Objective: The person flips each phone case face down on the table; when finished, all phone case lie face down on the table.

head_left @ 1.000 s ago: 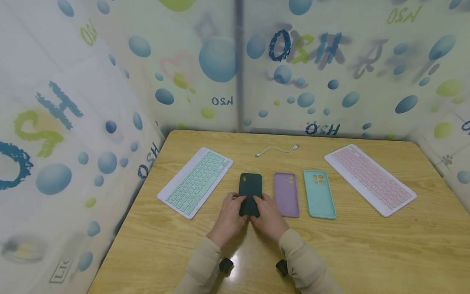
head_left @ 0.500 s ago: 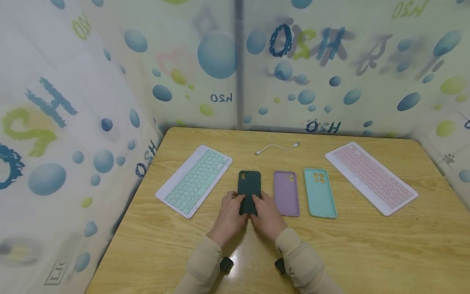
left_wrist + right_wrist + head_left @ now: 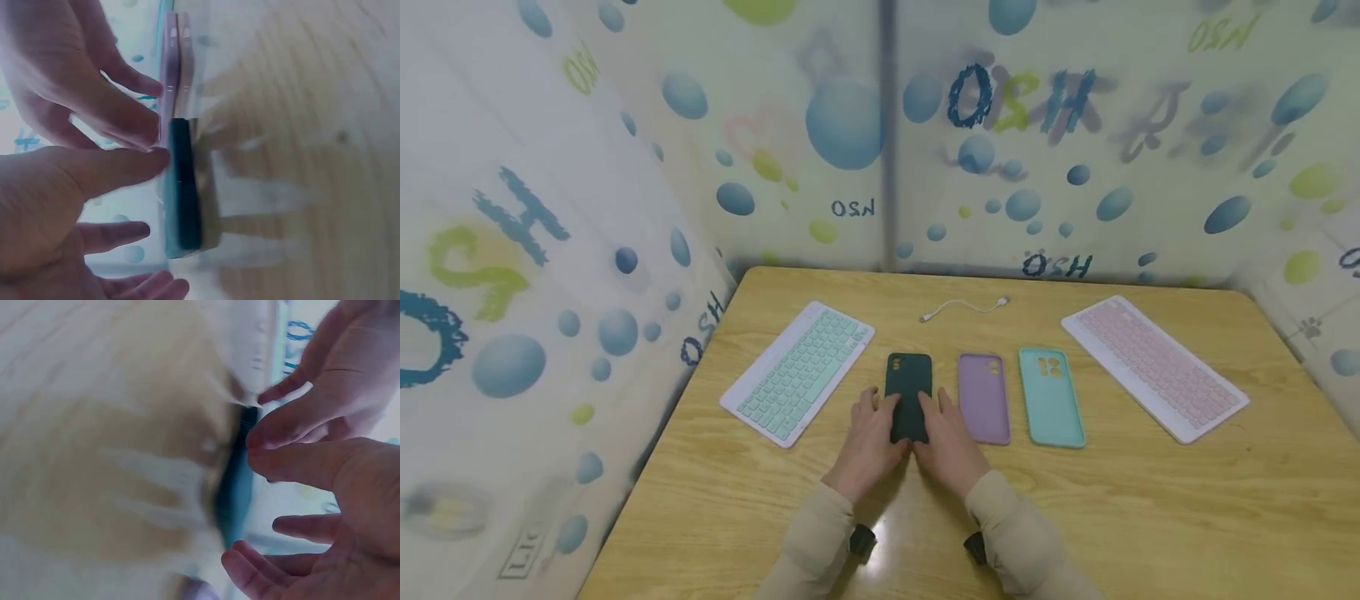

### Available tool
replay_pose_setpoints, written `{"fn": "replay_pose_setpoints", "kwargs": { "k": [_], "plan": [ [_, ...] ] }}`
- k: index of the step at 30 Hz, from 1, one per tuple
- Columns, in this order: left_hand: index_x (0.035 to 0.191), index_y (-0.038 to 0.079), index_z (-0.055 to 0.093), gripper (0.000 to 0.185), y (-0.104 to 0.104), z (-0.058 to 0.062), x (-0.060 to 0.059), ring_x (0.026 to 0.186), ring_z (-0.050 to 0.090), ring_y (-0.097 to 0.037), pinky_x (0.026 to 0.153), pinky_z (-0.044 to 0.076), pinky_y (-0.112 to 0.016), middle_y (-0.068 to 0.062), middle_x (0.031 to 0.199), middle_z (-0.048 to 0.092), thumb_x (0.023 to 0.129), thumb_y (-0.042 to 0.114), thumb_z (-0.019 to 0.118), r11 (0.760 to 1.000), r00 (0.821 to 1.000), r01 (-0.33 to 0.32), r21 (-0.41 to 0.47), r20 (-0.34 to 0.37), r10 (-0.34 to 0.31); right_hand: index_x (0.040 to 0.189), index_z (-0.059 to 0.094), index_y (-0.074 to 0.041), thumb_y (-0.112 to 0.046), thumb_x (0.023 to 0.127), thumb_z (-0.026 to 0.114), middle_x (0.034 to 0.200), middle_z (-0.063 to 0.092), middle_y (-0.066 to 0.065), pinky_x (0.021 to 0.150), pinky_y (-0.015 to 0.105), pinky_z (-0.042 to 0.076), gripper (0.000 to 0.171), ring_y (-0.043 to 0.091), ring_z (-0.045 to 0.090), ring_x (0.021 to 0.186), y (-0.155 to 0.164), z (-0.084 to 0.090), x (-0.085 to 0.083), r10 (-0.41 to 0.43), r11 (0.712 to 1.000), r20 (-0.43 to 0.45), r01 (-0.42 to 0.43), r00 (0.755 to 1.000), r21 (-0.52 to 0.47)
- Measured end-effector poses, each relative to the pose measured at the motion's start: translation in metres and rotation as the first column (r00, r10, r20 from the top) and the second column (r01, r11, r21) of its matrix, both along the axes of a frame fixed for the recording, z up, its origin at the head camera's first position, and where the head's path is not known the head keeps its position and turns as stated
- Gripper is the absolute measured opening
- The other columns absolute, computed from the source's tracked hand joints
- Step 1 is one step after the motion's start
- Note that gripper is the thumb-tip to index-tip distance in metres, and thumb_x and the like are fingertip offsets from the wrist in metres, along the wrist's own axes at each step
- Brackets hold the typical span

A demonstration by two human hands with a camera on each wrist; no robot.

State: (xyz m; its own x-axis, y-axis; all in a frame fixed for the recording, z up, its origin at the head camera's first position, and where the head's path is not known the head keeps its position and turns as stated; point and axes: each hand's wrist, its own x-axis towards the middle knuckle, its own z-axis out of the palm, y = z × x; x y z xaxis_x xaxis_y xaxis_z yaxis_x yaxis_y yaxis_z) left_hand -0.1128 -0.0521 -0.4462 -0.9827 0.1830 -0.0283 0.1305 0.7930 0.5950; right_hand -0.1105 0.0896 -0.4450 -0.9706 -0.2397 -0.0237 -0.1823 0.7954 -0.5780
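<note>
A dark green phone case (image 3: pixel 909 375) lies flat on the wooden table with its camera cutouts at the far left corner. My left hand (image 3: pixel 867 442) is at its near left side, my right hand (image 3: pixel 951 442) at its near right side. In the left wrist view, the left thumb touches the edge of the case (image 3: pixel 182 194) while the other fingers stand apart from it. The right wrist view has the right thumb against the case (image 3: pixel 236 487), with the remaining fingers extended and loose. Both hands cover part of the near half of the case.
To the right lie a purple phone case (image 3: pixel 984 400) and a turquoise phone case (image 3: pixel 1051 400). A mint-keyed keyboard (image 3: pixel 801 375) is at the left, a pink-keyed keyboard (image 3: pixel 1156 367) at the right. A short white cable (image 3: pixel 964 304) lies behind.
The fingers of both hands have loosened and spread slightly at the sides of the dark green phone case. The case stays in about the same place; the head view shifts a little.
</note>
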Motion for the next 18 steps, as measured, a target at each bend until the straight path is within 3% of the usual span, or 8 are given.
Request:
{"fn": "replay_pose_setpoints", "kwargs": {
  "k": [4,7,11,18],
  "plan": [
    [0.139,-0.001,0.050,0.063,0.012,0.007,-0.001,0.131,0.040,-0.044,0.105,0.043,-0.052,-0.030,0.147,0.036,0.086,0.021,0.076,1.000,0.998,0.010,-0.006,-0.063,-0.011,0.135,0.049,0.010,-0.005,0.086,0.069,0.136,0.048,0.038,0.102,0.058,0.044,0.055,0.051,0.049,0.125,0.023,0.012,0.004,-0.043,0.999,-0.105,0.040,0.993,-0.037],
    [0.140,-0.002,0.049,0.063,0.025,0.013,-0.002,0.131,0.041,-0.044,0.105,0.044,-0.052,-0.028,0.147,0.038,0.087,0.023,0.075,0.999,0.997,0.049,0.014,-0.058,-0.048,0.130,0.052,0.012,-0.004,0.087,0.069,0.132,0.051,0.036,0.100,0.057,0.046,0.049,0.050,0.053,0.121,0.042,0.019,0.005,-0.084,0.996,-0.150,0.081,0.985,-0.026],
    [0.139,-0.005,0.048,0.062,0.045,0.019,-0.001,0.130,0.043,-0.043,0.102,0.047,-0.051,-0.027,0.144,0.042,0.089,0.022,0.073,0.993,0.993,0.114,0.023,-0.003,-0.114,0.128,0.052,0.014,-0.005,0.088,0.068,0.132,0.050,0.039,0.100,0.058,0.046,0.047,0.053,0.052,0.120,0.063,0.023,0.007,-0.123,0.992,-0.126,0.125,0.984,0.008],
    [0.135,-0.007,0.051,0.059,0.078,0.014,-0.001,0.122,0.050,-0.040,0.098,0.049,-0.050,-0.027,0.134,0.050,0.088,0.021,0.073,0.984,0.983,0.176,-0.002,0.043,-0.176,0.133,0.048,0.014,-0.005,0.090,0.064,0.133,0.046,0.042,0.100,0.061,0.045,0.050,0.056,0.051,0.119,0.082,0.018,0.013,-0.167,0.986,-0.035,0.167,0.985,0.018]
  ]
}}
